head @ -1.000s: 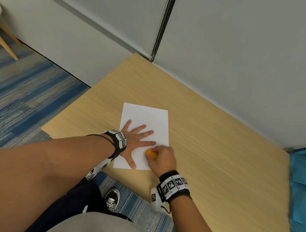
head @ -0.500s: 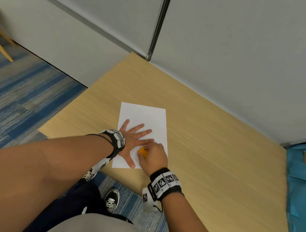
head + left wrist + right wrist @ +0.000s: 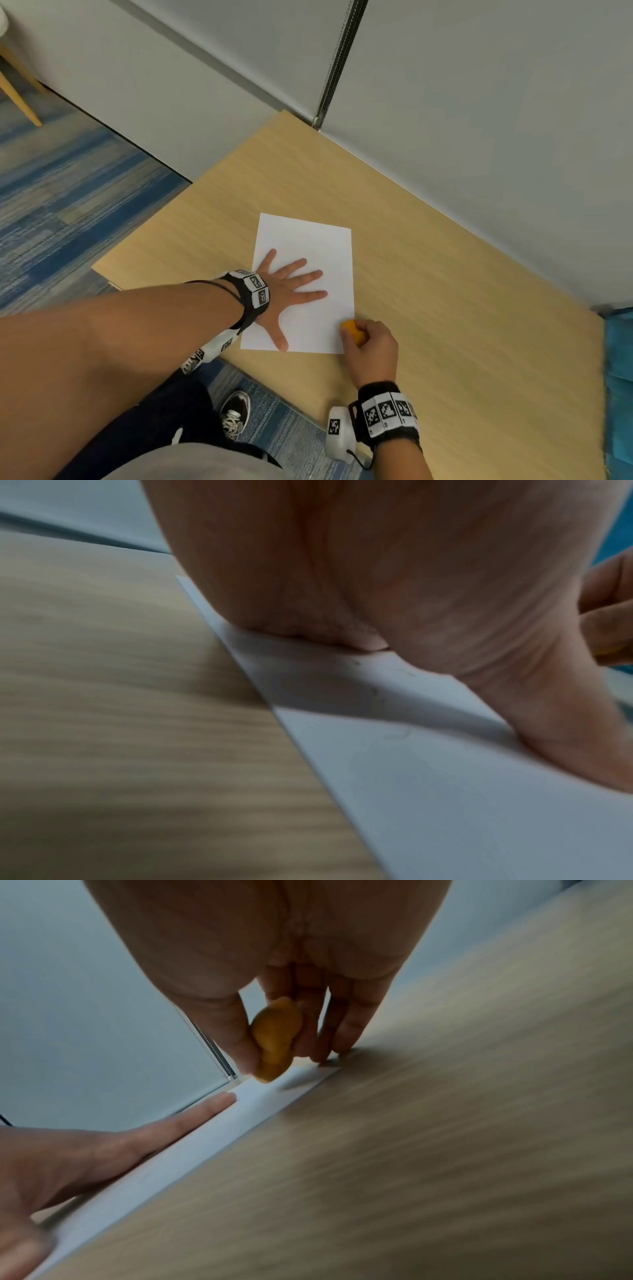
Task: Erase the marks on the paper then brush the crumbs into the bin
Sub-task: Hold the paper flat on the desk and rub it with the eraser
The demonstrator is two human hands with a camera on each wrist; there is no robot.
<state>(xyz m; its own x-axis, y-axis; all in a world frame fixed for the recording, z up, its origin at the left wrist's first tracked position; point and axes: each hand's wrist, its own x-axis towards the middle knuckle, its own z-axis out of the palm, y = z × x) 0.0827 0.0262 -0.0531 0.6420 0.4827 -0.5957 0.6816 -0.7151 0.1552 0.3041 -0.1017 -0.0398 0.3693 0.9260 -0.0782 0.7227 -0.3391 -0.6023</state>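
A white sheet of paper (image 3: 310, 270) lies flat on the wooden table (image 3: 445, 308), near the table's front edge. Faint pencil marks (image 3: 394, 712) show on it in the left wrist view, close beside the heel of the palm; they are too blurred to read. The left hand (image 3: 287, 294) lies flat on the sheet with its fingers straight and spread, the thumb reaching toward the sheet's near edge, pressing the paper down. The right hand (image 3: 371, 346) sits at the sheet's right edge near the lower right corner and pinches a small orange eraser (image 3: 352, 330) between thumb and fingers; in the right wrist view the eraser (image 3: 276, 1039) points down with its tip at or just above the paper's edge, and whether it touches cannot be told. The other fingers (image 3: 346, 1031) of that hand reach down to the table just beside the sheet. Both wrists wear black bands with square black-and-white markers. At the table's far right edge is something blue (image 3: 618, 377). Grey walls stand behind the table, and blue striped carpet (image 3: 68, 192) covers the floor to the left.
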